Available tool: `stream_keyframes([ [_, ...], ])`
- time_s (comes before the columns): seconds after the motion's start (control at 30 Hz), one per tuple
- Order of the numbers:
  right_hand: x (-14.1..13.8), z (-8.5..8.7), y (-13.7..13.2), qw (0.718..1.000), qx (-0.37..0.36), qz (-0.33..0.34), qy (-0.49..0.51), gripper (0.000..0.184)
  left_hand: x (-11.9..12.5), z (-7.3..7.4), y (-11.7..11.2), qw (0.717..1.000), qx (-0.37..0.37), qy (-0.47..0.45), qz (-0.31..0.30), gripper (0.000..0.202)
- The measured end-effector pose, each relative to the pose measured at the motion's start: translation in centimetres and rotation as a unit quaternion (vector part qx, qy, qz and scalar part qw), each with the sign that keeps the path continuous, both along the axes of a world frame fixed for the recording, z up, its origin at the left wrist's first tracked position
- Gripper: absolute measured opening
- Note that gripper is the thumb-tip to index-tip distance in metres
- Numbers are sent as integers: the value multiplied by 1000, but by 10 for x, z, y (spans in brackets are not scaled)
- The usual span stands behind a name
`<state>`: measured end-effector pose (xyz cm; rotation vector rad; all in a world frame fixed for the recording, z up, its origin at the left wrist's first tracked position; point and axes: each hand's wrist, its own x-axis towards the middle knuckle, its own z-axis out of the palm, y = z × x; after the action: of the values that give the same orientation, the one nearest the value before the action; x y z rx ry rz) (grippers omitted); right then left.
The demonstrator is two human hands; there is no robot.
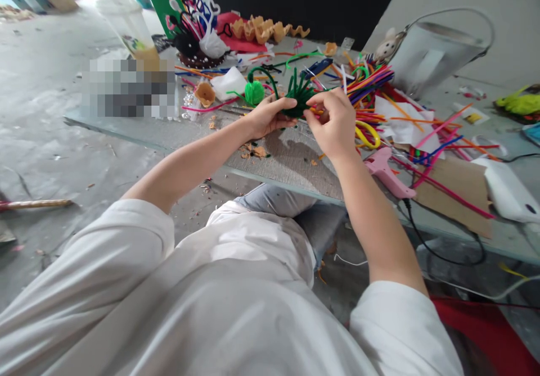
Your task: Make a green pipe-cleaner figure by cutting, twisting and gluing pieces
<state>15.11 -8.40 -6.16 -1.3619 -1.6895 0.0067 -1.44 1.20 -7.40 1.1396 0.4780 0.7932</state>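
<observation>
Floor: bare concrete (71,157) flecked with scraps, running under and beside the work table.

Body: white shirt sleeves (405,331) fill the bottom of the view, with a grey denim knee (274,199) just below the table edge.

Left hand: curled closed, thumb and fingers gripping the near side of the green pipe-cleaner cluster (299,92).

Right hand: fingertips pinched together on the cluster's other side, thumb hidden behind them.

Green pipe-cleaner cluster: spiky dark green stems held between both hands, above the tabletop.

Tabletop: a grey board (160,134) littered with orange flakes. Just left of the hands sits a green pompom (254,92) with a curved stem.

Right side: yellow-handled scissors (367,134), a pink hot glue gun (386,171) with a black cord (442,241), a cardboard piece (453,196) and a bundle of multicoloured pipe cleaners (369,84).

Far edge: orange egg-carton cups (265,30), a plastic cup with a straw (126,25) and a white metal pail (434,55). A pixelated patch hides part of the table.
</observation>
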Motion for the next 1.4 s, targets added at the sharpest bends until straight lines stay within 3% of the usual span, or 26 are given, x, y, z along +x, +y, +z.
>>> stream_keyframes([
  [0.17, -5, 9, -8, 995, -58, 28, 76, 6, 2, -4, 4, 1000, -4, -5, 1, 31],
  [0.33, -3, 7, -4, 983, -36, 10, 180, 13, 1, -2, 3, 1000, -2, -3, 2, 32],
  [0.5, -9, 4, 0, 964, -66, 21, 255, 25, 2, 0, 1, 999, 5, 2, 34, 37],
  [0.73, -12, 3, 5, 915, -133, 71, 374, 25, 4, -2, -2, 999, 33, 12, 21, 44],
  [0.97, -10, 10, 2, 892, -178, 88, 406, 13, 3, -2, -2, 999, 42, 4, 21, 37],
  [1.2, -6, 14, 0, 857, -224, 112, 451, 20, 2, -3, 0, 999, 40, 14, 15, 38],
  [1.4, -4, 11, -2, 860, -205, 150, 443, 23, 3, -4, 1, 999, 39, -2, 7, 38],
])
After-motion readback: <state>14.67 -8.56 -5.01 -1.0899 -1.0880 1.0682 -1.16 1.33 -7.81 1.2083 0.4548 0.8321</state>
